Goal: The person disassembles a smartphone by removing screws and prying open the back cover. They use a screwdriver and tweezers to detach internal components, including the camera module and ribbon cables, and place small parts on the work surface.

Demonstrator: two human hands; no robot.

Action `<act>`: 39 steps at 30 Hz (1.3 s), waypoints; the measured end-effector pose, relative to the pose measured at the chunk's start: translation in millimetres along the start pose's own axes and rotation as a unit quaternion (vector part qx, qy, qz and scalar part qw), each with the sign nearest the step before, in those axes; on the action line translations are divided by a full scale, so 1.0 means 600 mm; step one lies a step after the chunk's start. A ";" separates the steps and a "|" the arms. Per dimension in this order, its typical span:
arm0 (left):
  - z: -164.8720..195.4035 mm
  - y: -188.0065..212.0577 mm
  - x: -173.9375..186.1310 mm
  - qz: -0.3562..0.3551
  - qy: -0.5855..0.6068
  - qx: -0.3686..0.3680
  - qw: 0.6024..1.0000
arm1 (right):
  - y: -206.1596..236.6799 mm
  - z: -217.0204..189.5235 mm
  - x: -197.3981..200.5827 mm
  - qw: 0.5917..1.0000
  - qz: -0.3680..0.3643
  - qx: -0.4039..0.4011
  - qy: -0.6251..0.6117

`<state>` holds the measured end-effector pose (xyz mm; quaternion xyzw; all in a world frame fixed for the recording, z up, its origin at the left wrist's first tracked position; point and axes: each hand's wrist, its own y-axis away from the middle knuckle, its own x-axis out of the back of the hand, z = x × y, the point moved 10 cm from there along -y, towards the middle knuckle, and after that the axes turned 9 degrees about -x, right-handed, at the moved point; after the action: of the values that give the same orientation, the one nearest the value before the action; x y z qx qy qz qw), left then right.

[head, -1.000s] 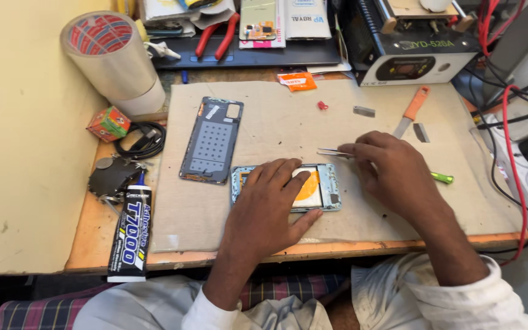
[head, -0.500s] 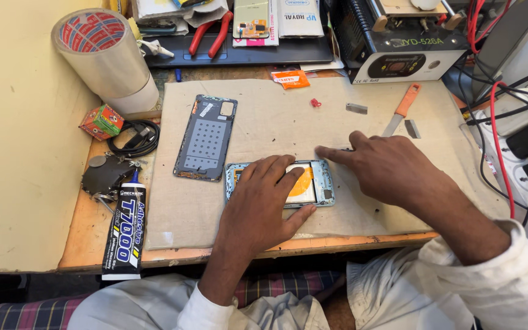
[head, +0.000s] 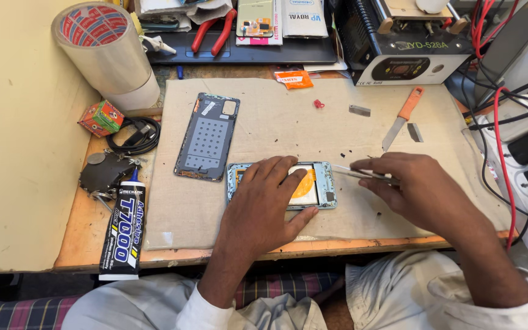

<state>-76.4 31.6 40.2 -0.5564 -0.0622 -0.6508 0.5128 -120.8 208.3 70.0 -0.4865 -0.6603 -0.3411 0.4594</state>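
Left hand [head: 263, 205] flat, covering opened phone [head: 313, 186] (half hidden), right hand [head: 420, 189] pinching tweezers [head: 362, 175]

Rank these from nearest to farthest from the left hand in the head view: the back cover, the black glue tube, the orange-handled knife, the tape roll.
From the left hand:
1. Back cover, just up and left on the mat.
2. Black glue tube, left, at the desk's front edge.
3. Orange-handled knife, up and right, beyond the right hand.
4. Tape roll, far upper left corner.
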 end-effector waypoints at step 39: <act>0.001 -0.001 0.001 -0.003 -0.028 0.000 1.000 | 0.056 -0.040 -0.055 0.988 0.150 -0.028 0.002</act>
<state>-76.7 31.9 41.2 -0.5739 -0.0780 -0.6364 0.5095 -78.9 185.9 47.4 -0.5924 -0.5691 -0.2872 0.4927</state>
